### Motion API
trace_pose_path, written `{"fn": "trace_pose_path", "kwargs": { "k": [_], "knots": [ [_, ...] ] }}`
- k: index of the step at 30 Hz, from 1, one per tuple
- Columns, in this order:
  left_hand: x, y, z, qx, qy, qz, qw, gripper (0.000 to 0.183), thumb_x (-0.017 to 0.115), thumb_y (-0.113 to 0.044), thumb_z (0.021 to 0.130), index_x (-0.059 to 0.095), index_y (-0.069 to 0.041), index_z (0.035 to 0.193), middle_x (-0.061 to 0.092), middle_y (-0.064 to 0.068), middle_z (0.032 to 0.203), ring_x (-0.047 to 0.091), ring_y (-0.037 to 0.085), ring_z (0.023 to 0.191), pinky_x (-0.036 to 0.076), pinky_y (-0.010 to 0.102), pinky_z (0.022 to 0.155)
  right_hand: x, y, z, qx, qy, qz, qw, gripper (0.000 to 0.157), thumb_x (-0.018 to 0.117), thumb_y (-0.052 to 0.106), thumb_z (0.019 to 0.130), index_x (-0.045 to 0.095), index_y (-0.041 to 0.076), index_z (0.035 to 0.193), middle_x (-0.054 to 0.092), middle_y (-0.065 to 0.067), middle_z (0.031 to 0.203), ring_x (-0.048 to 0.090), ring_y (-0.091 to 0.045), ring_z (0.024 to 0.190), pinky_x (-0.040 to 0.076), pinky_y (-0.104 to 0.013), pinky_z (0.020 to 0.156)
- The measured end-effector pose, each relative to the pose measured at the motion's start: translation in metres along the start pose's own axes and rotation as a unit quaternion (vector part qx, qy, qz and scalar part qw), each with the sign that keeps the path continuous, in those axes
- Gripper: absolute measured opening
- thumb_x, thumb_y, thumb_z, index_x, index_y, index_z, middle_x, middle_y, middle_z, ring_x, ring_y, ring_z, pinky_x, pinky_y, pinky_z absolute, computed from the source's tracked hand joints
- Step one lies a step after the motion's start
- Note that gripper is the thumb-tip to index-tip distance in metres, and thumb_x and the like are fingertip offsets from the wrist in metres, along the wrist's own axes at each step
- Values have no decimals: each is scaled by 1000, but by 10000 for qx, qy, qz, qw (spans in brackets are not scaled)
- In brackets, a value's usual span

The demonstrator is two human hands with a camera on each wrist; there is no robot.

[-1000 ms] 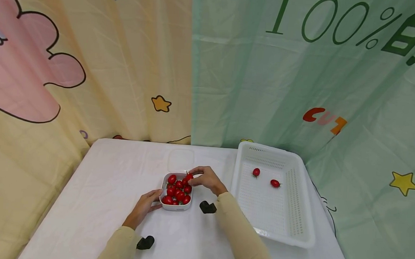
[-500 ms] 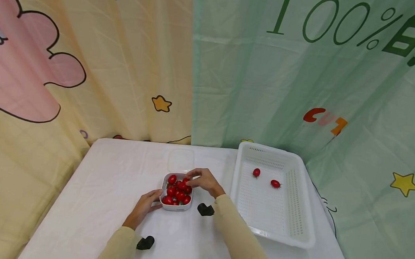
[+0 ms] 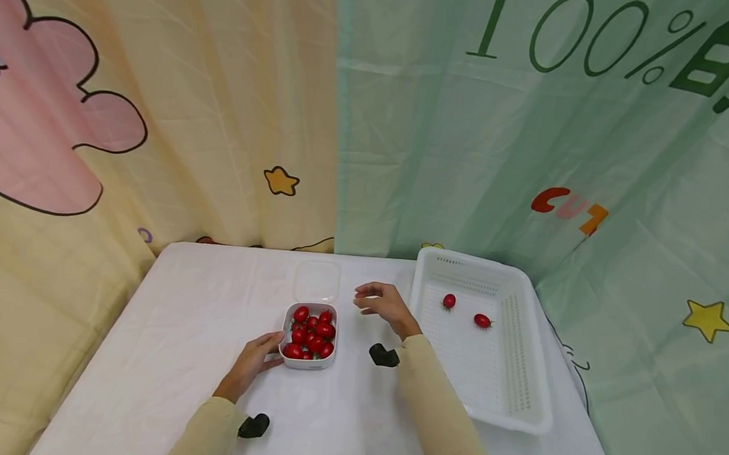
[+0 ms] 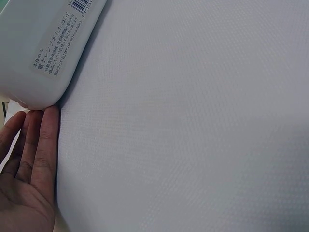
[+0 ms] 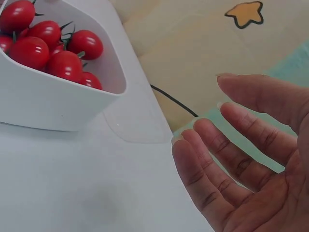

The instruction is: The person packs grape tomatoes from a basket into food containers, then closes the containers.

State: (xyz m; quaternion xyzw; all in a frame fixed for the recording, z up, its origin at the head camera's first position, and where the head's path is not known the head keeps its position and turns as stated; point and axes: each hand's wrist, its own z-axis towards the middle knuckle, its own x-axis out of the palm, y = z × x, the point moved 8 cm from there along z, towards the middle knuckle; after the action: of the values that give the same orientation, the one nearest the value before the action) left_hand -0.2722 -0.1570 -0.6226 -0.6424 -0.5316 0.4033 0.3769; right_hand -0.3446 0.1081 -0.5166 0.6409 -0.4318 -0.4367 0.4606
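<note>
A white square container [image 3: 307,364] full of red cherry tomatoes [image 3: 311,333] with green stems sits on the table. My left hand [image 3: 249,363] touches its left side near the front corner; in the left wrist view those straight fingers [image 4: 44,145] meet the wall below a printed label [image 4: 63,36]. To the right of the container and a little behind it, my right hand [image 3: 386,304] hovers over the table with nothing in it. Its fingers [image 5: 231,154] are spread and slightly bent in the right wrist view, apart from the container.
A large white perforated basket [image 3: 455,379] stands on the right, with two tomatoes [image 3: 482,321] lying apart inside. A clear lid [image 3: 316,282] lies flat behind the container. Printed curtains [image 3: 406,153] hang along the table's far edge.
My right hand has let go of a cherry tomato among the others in the container, then drawn back to the right and away. My left hand stays at the container's side.
</note>
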Motion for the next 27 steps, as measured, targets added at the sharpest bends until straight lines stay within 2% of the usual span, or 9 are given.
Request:
{"fn": "trace_pose_path", "kwargs": {
  "k": [2,9,12,15,17,22,27],
  "knots": [
    [-1,0,0,-7,0,2,10000,70,54,-49,95,43,4,140,48,24,135,49,34,121,51,40,95,-9,2,-1,-62,-52,117,9999,29,67,4,88,62,-6,115,66,-13,106,65,-20,92,57,-35,82],
    [-1,1,1,-17,-37,17,10000,71,53,-49,95,42,5,140,48,25,134,48,35,120,52,39,93,-38,7,-4,-152,-191,513,9984,29,67,4,89,61,-6,116,65,-15,108,59,-41,108,57,-36,85],
    [-1,2,1,-13,-63,18,10000,69,53,-48,96,43,5,140,49,24,133,49,34,119,52,39,93,-54,9,-6,-192,-307,709,9968,31,66,2,89,60,-8,118,65,-14,106,61,-39,105,57,-36,85],
    [-1,1,2,26,-100,6,9999,67,53,-45,97,44,6,139,50,24,132,50,34,118,53,38,92,-68,8,-9,-205,-443,839,9953,33,65,2,90,57,-9,120,66,-11,105,64,-28,97,57,-34,84],
    [-1,1,3,27,-128,-17,9999,65,53,-44,97,45,6,138,51,24,131,51,33,117,53,37,91,-77,7,-10,-233,-474,930,9943,35,64,2,90,56,-10,122,66,-14,107,64,-23,94,57,-33,83],
    [0,1,3,15,-130,-2,9999,66,54,-44,97,45,6,138,50,25,132,50,35,118,53,38,92,-98,0,-17,-187,-570,937,9938,37,65,6,91,56,-7,125,60,-23,122,64,-26,98,56,-32,84],
    [1,-2,2,6,-80,63,9999,67,52,-46,97,44,7,138,48,27,134,49,36,121,52,40,94,-120,-9,-23,-109,-841,782,9933,39,63,12,94,54,-6,128,60,-17,120,63,-23,97,55,-35,88]
  ]
}}
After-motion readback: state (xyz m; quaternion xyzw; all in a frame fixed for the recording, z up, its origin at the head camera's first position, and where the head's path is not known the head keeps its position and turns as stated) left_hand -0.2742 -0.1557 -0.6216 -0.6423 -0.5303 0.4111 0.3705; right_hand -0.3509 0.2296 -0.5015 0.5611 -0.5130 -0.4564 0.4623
